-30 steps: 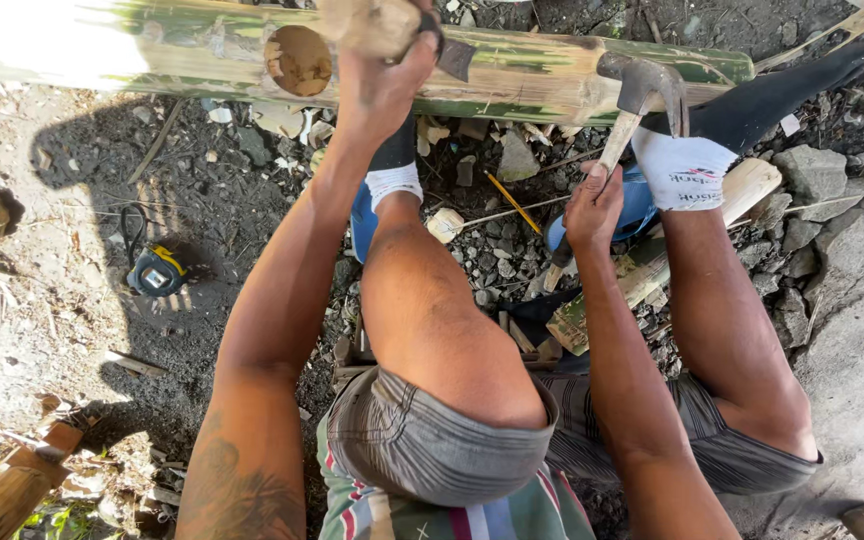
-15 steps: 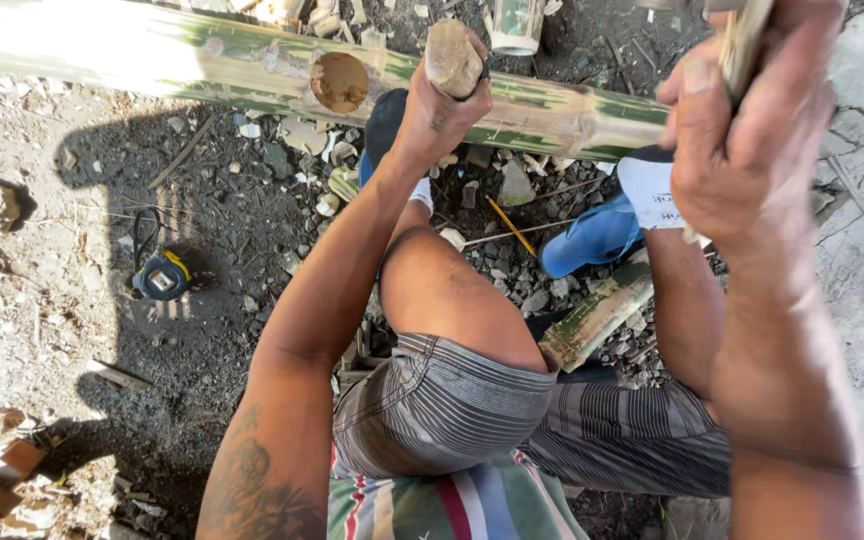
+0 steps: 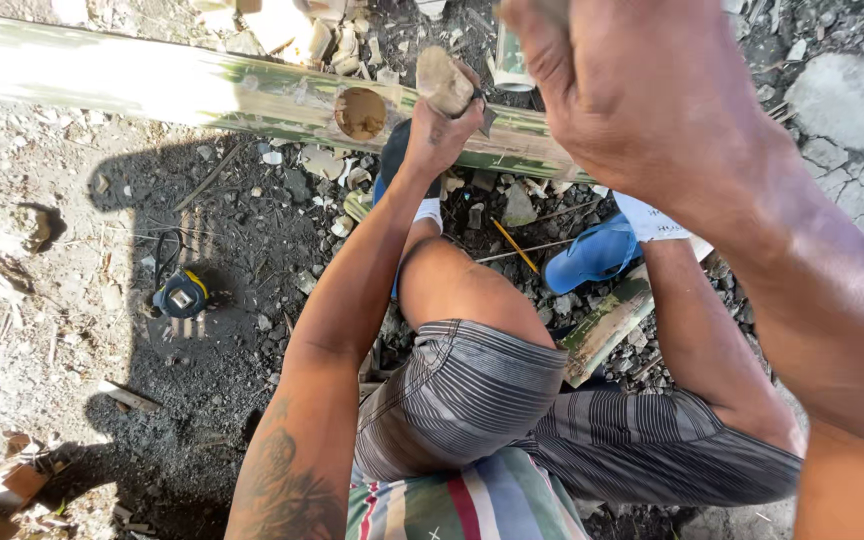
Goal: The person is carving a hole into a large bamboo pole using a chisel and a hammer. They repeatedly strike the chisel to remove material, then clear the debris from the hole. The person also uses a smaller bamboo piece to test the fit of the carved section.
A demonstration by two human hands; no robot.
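Rough stony ground (image 3: 72, 330), strewn with chips and rubble and lit by hard sun, is seen from above. A long green bamboo pole (image 3: 152, 85) is laid across the top of the view, and a round hole (image 3: 360, 112) is cut into its upper side. The left hand (image 3: 439, 135) is stretched out to the pole just right of that hole, its grip closed around a wooden-handled chisel (image 3: 447, 82), whose dark blade is set against the bamboo. The right hand (image 3: 632, 90) is raised close to the camera and fills the upper right; its grip is clenched on something, but only a blurred sliver shows above the fingers, so what is held cannot be told. Bent knees in striped shorts (image 3: 472, 390) are seen below. A blue sandal (image 3: 587, 262) rests near a split piece of bamboo (image 3: 607, 325). A yellow pencil (image 3: 516, 246) lies among the stones, and a tape measure (image 3: 182, 295) sits well apart to the left.
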